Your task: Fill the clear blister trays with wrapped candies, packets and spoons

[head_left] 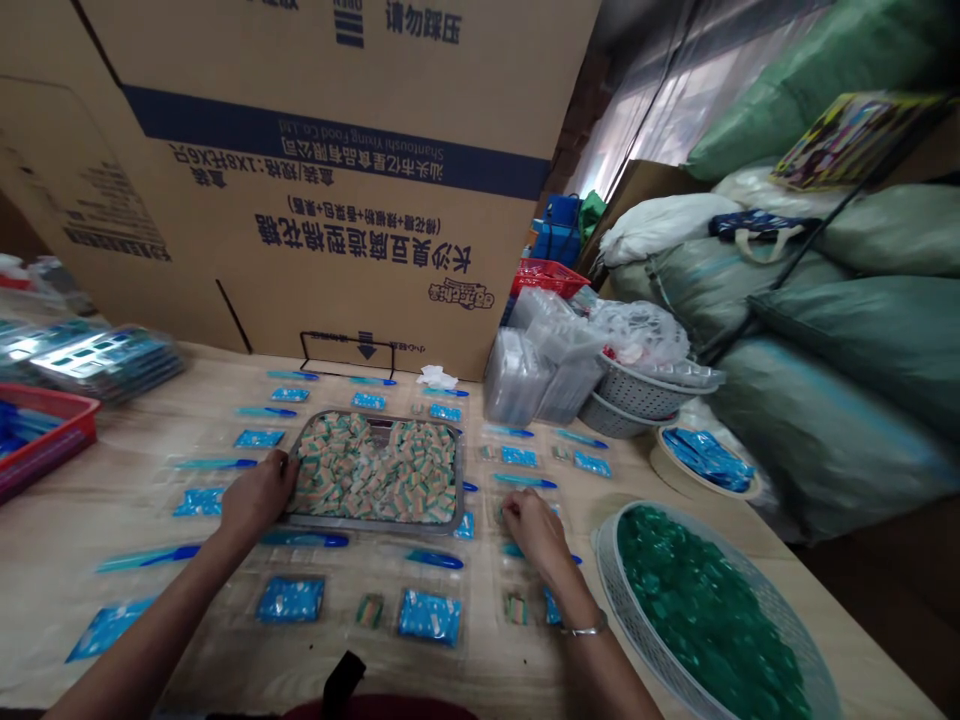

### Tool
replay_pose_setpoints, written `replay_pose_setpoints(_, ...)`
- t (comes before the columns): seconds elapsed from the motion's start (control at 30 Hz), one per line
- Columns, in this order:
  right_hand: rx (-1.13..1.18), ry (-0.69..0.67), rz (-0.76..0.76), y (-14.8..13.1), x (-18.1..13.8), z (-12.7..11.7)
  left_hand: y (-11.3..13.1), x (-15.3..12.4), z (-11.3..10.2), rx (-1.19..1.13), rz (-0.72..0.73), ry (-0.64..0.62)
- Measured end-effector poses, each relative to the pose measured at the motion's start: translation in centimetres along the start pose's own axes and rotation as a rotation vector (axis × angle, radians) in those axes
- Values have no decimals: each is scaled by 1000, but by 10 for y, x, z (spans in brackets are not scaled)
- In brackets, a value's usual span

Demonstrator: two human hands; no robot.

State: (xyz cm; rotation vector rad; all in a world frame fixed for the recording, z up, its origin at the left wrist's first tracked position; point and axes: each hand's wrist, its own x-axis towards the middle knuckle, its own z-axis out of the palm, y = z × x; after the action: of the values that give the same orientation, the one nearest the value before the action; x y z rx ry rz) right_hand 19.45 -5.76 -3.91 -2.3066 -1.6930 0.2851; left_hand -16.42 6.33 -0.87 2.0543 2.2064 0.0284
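Observation:
My left hand (pixel 259 497) is closed on the left edge of a metal tray (pixel 375 522), which is heaped with small striped green-and-tan blocks (pixel 337 470). My right hand (pixel 534 528) pinches its fingertips together over a clear plastic blister tray, to the right of the metal tray. A bit of green shows at those fingertips, but what they hold is mostly hidden. Below the right hand lies a single striped block (pixel 516 608) in its own compartment. Around both hands, rows of clear blister trays hold blue pens (pixel 435 558) and blue dotted packets (pixel 429 616).
A large cardboard box (pixel 337 260) stands at the back. On the right are a white basket (pixel 611 570) of green pieces, a bowl (pixel 660 460) of blue packets and stacked clear plastic trays (pixel 514 380). A red crate (pixel 75 425) sits at the left.

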Motion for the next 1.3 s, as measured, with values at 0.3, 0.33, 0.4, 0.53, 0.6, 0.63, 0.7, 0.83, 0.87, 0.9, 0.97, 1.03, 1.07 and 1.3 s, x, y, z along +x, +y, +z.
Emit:
replay_pose_setpoints(0.3,-118,-135,13,-13,10,-12,1,0,1,19,2,12)
replay_pose_setpoints(0.33,-128,-142,10,-15,11,-13,1,0,1,22,0,13)
replay_pose_setpoints(0.4,-140,-143,4,-17,11,-14,1,-1,0,20,-2,15)
replay_pose_setpoints(0.53,-102,-86,-9,-21,10,-15,2,-4,-1,13,3,19)
replay_pose_setpoints(0.6,-43,-49,-28,-29,12,-10,3,-4,-1,12,-1,20)
replay_pose_setpoints(0.63,-4,-36,-42,-36,14,-5,3,-4,-1,9,-3,22)
replay_pose_setpoints(0.7,86,-17,-66,-50,20,8,3,-4,0,1,-1,30)
replay_pose_setpoints(0.83,261,49,-54,-67,36,30,1,-3,-3,-24,-19,49)
replay_pose_setpoints(0.87,304,69,-53,-66,39,32,2,-3,-6,-38,-33,50)
replay_pose_setpoints(0.9,346,87,-55,-61,40,33,4,-4,-8,-55,-45,53)
replay_pose_setpoints(0.97,412,119,-58,-44,38,28,14,-9,-13,-99,-49,84)
replay_pose_setpoints(1.03,431,153,-25,-19,33,18,32,-17,-13,-151,-10,116)
replay_pose_setpoints(1.07,418,172,8,-4,30,11,44,-21,-11,-179,27,112)
replay_pose_setpoints(1.3,164,238,272,66,12,-21,124,-41,31,-216,232,-2)
